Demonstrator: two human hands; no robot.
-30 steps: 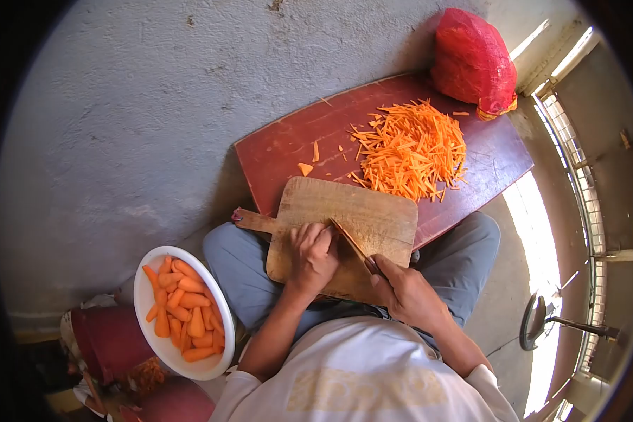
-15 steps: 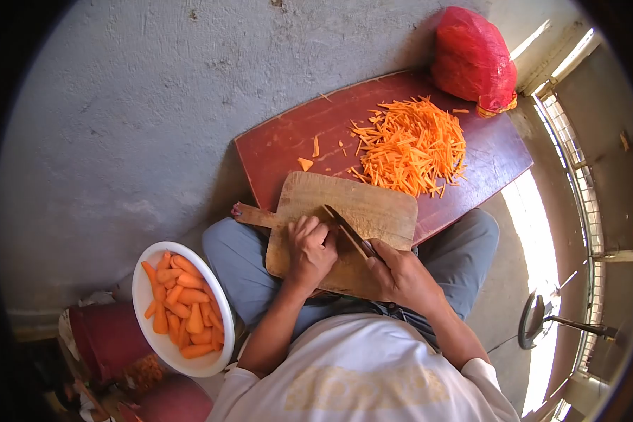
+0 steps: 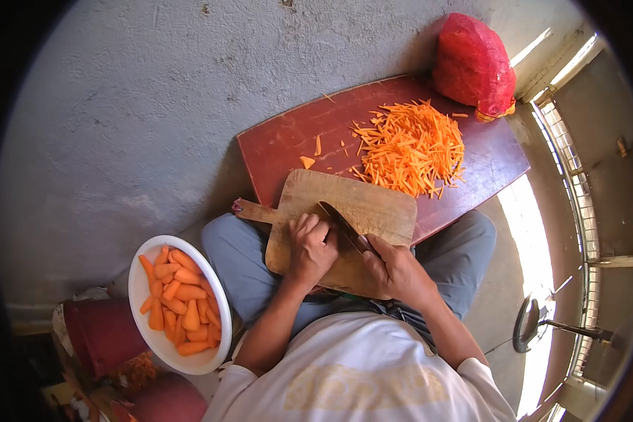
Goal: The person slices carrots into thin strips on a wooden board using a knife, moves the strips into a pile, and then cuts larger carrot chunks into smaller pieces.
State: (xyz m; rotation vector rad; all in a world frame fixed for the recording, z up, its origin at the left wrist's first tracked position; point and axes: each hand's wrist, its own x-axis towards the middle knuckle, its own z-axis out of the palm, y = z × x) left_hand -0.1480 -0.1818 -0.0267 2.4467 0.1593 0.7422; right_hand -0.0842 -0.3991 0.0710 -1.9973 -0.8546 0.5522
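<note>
My right hand (image 3: 399, 269) is wrapped round the handle of a knife (image 3: 340, 219), whose dark blade slants up and left over the wooden cutting board (image 3: 383, 209). Close to the blade, my left hand (image 3: 311, 247) rests on the board with its fingers curled down. Whatever lies under those fingers is hidden. The board sits across my lap and against the edge of a red table (image 3: 278, 144). Just beyond it, a heap of carrot strips (image 3: 413, 149) is piled on the table, with a few loose carrot pieces (image 3: 307, 162) to the left.
A white basin (image 3: 223, 344) of peeled carrots (image 3: 188, 292) stands at my left. The red mesh bag (image 3: 473, 65) is at the table's far right corner. Dark red buckets (image 3: 105, 334) are at lower left. A grey wall (image 3: 133, 126) borders the table's far side.
The knife and my right hand have shifted slightly to the left and away from me. My left hand stays in nearly the same place. The whole view has moved a little.
</note>
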